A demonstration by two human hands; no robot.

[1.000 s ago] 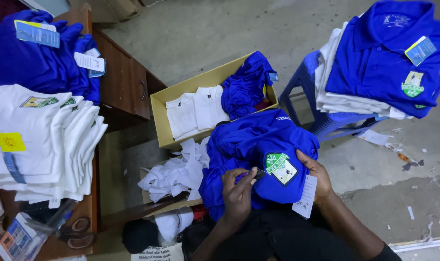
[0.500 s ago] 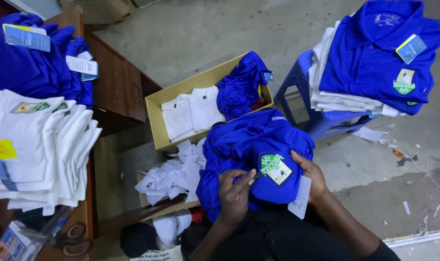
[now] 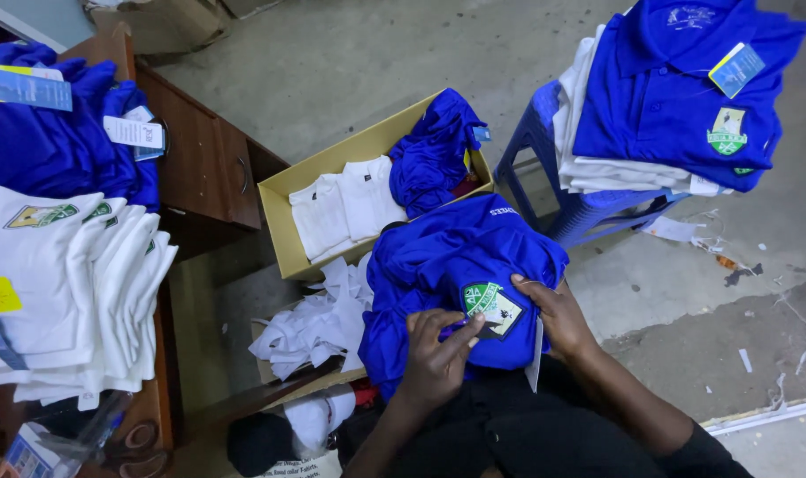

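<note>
Both hands are laid on a blue shirt point(image 3: 447, 265) that is bunched on the person's lap, near the bottom centre. The left hand point(image 3: 436, 352) is closed on the cloth, its fingers pinching just beside the badge point(image 3: 489, 308). The right hand point(image 3: 553, 314) is pressed on the right side of the badge, with fingers gripping the fabric. A white tag point(image 3: 535, 354) is seen under this hand. Farther off, a box point(image 3: 283, 232) with white and blue shirts is placed. A stool point(image 3: 571, 217) with folded shirts stands at far right.
</note>
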